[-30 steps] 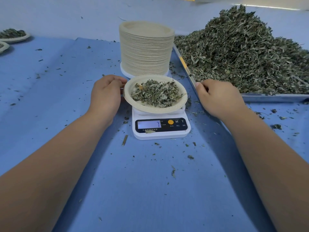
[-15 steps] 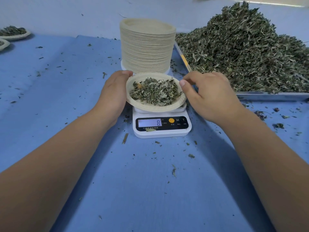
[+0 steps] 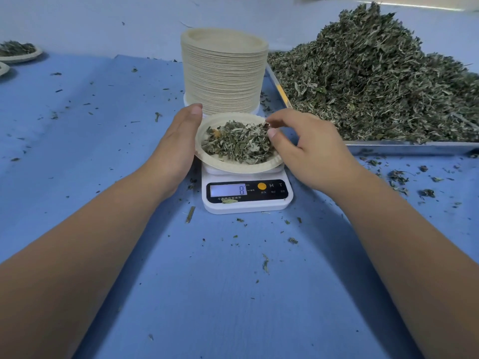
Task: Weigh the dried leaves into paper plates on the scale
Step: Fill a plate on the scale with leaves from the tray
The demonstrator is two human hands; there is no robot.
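Above the scale (image 3: 246, 208), flat left hand (image 3: 178, 146) touches plate (image 3: 233, 167); right hand (image 3: 308, 151) pinches leaves (image 3: 236, 143).

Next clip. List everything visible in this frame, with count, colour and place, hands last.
scale: one, white, centre of cloth, display reads 8
paper plate: one, beige, on the scale
leaves in plate: one small pile, grey-green
plate stack: one, beige, behind the scale
leaf heap: one, grey-green, on the tray
tray: one, metal, right
far plates: two, beige, far left, one holding leaves, one cut off
cloth: one, blue, covers the table
loose leaf bits: many, green, scattered on cloth
left hand: one, against the plate's left rim
right hand: one, pinching leaves at the plate's right edge
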